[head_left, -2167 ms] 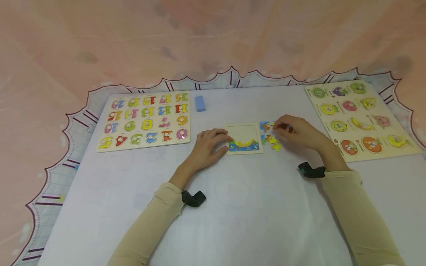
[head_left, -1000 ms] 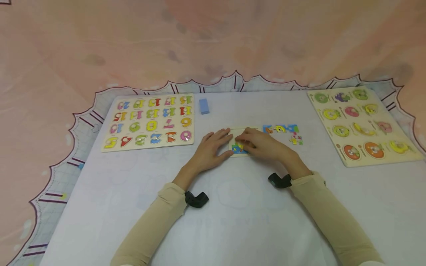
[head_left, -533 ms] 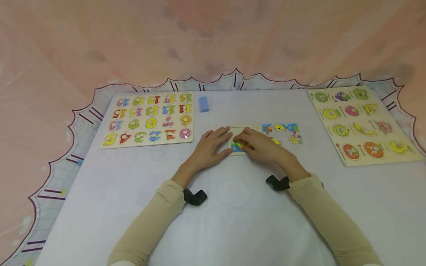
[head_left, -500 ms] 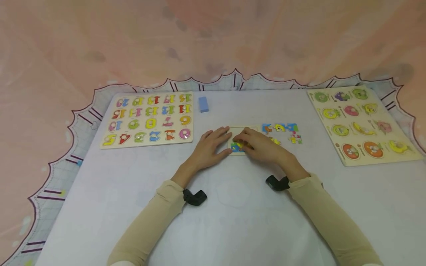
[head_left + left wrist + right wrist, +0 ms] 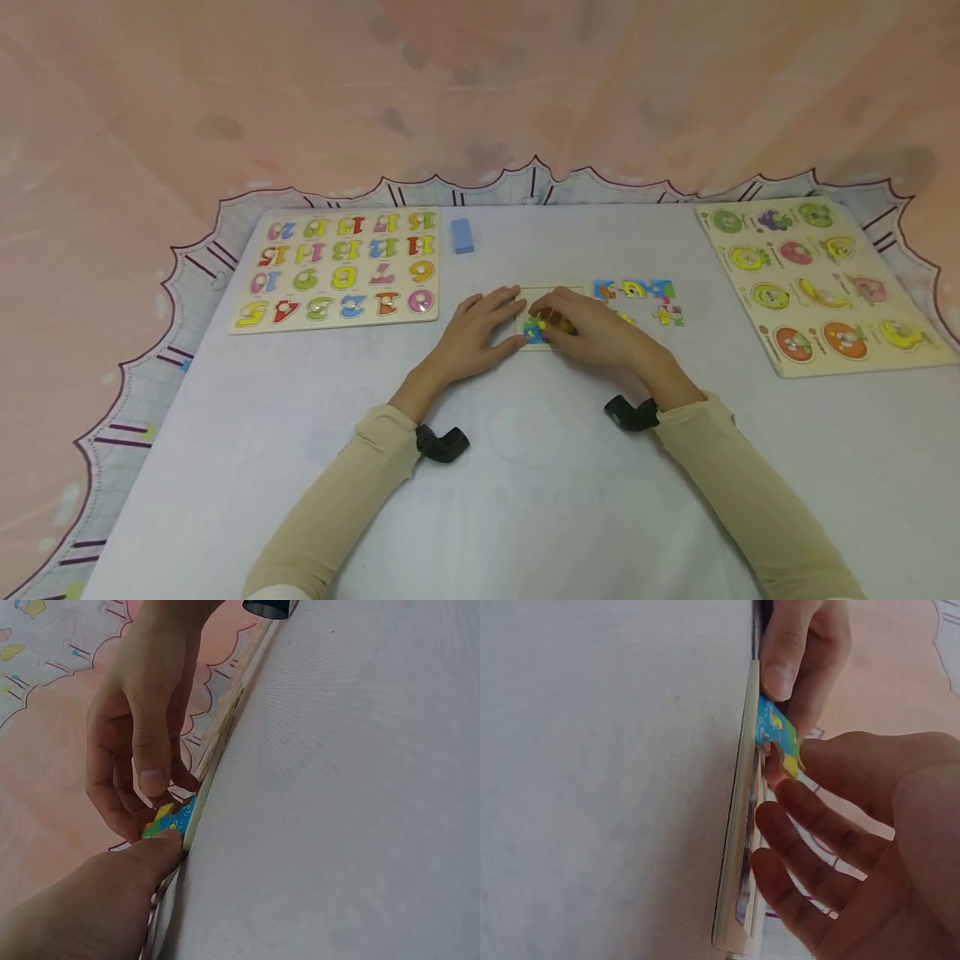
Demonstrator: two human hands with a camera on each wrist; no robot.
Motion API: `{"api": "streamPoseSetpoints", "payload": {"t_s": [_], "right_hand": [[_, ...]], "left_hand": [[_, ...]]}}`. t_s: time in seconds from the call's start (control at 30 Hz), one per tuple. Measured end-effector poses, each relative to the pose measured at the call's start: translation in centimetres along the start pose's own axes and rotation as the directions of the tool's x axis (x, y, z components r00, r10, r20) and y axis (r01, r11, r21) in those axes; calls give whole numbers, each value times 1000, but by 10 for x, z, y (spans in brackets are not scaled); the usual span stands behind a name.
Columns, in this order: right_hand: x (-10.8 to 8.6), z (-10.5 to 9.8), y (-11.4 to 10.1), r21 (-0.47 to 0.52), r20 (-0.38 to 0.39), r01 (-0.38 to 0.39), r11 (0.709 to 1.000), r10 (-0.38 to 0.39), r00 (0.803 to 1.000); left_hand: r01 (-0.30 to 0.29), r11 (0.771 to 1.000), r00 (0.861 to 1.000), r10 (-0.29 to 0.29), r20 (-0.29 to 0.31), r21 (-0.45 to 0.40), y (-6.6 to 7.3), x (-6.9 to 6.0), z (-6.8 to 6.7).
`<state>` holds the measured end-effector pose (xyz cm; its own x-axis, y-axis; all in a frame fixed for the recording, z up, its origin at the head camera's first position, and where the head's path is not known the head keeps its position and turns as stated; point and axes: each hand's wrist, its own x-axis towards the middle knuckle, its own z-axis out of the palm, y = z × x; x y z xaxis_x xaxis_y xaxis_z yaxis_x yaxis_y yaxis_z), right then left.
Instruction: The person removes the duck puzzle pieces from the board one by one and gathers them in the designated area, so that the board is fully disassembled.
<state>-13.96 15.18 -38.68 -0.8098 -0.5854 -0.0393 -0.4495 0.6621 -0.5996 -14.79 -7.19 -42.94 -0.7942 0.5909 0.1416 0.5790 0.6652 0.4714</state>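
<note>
A small wooden jigsaw tray (image 5: 555,289) lies mid-table, partly covered by the hands. My left hand (image 5: 476,337) rests at its left edge, fingers spread, the thumb near the tray's lower corner. Over the tray, my right hand (image 5: 596,332) pinches a blue, green and yellow jigsaw piece (image 5: 778,735) between thumb and forefinger. This piece stands tilted up at the tray's left end in the right wrist view, close to the left thumb (image 5: 780,679). The right hand hides most of the tray's lower picture. More jigsaw pieces (image 5: 633,289) lie to the tray's right.
At the left is a number puzzle board (image 5: 333,271); a fruit puzzle board (image 5: 821,287) lies at the right. Behind the tray sits a blue block (image 5: 462,236). Another loose piece (image 5: 667,314) is right of the tray. A patterned curtain hangs beyond the table.
My right hand has come left from the loose pieces to the tray. Within the last half second, the piece at the tray's left end has tipped up. The left hand has stayed at the edge.
</note>
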Motion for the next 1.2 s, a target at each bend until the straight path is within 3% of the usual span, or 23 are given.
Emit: {"api": "streamPoseSetpoints", "payload": {"t_s": [0.2,0.53,0.67,1.2], "right_hand": [[0,-1,-2,87,-30,16,996,-14,999],[-1,-7,1,131,-75,15,991,-5,997],[-5,-14,5,144,-50,-20,989,28,998],[-23,-38,30,67,44,-21,998,18,999]], "left_hand": [[0,1000,1000,0,-6,7,1,-1,1],[1,1000,1000,-1,-15,14,0,-1,0],[-1,1000,1000,1,-14,14,0,-1,1],[4,1000,1000,-4,5,-9,1,-1,-1]]}}
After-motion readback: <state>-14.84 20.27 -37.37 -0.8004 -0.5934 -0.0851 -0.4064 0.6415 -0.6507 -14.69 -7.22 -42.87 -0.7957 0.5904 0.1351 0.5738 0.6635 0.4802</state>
